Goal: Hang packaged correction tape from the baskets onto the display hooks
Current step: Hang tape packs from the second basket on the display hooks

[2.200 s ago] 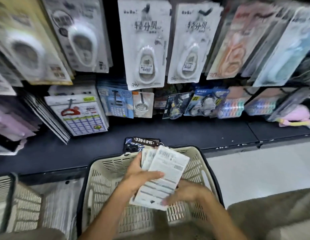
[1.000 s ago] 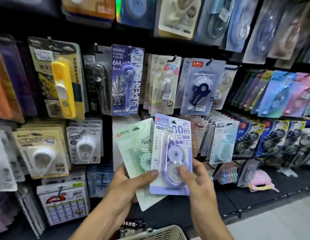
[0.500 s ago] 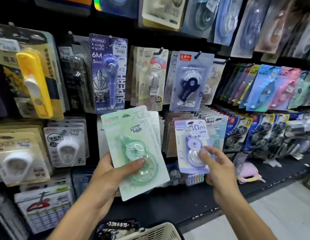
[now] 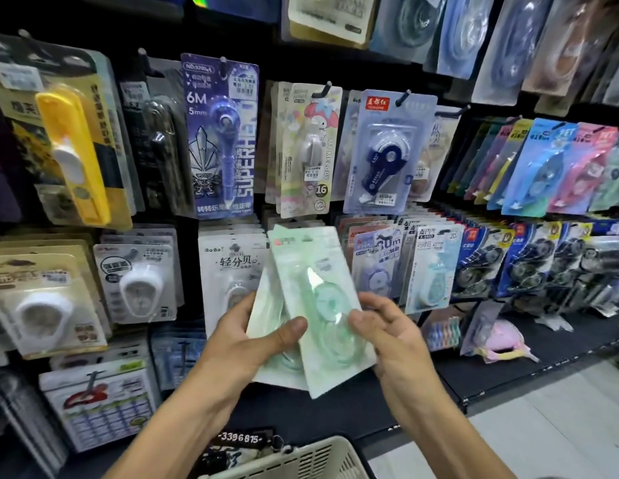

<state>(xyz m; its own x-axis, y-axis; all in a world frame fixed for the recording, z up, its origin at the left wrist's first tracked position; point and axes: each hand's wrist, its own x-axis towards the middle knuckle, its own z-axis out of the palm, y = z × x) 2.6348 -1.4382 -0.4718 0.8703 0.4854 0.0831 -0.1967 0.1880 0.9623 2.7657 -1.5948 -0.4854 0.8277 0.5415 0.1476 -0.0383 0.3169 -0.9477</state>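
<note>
In front of the display I hold a small stack of pale green correction tape packs (image 4: 318, 305). My left hand (image 4: 242, 344) grips the stack from the left, thumb across the front pack. My right hand (image 4: 391, 337) pinches the right edge of the front pack with thumb and fingers. A purple correction tape pack (image 4: 378, 261) hangs on a hook in the lower row, just right of the green stack. The cream basket (image 4: 301, 459) shows only its rim at the bottom edge.
The black pegboard wall is packed with hanging packs: a yellow one (image 4: 71, 157), a dark blue "6M" one (image 4: 221, 133), a navy one (image 4: 387, 157). A black shelf (image 4: 508, 368) with a pink toy (image 4: 501, 344) runs below. White floor lies bottom right.
The purple pack has left my right hand and now hangs on a lower-row hook. My right hand has come back left and taken hold of the front green pack.
</note>
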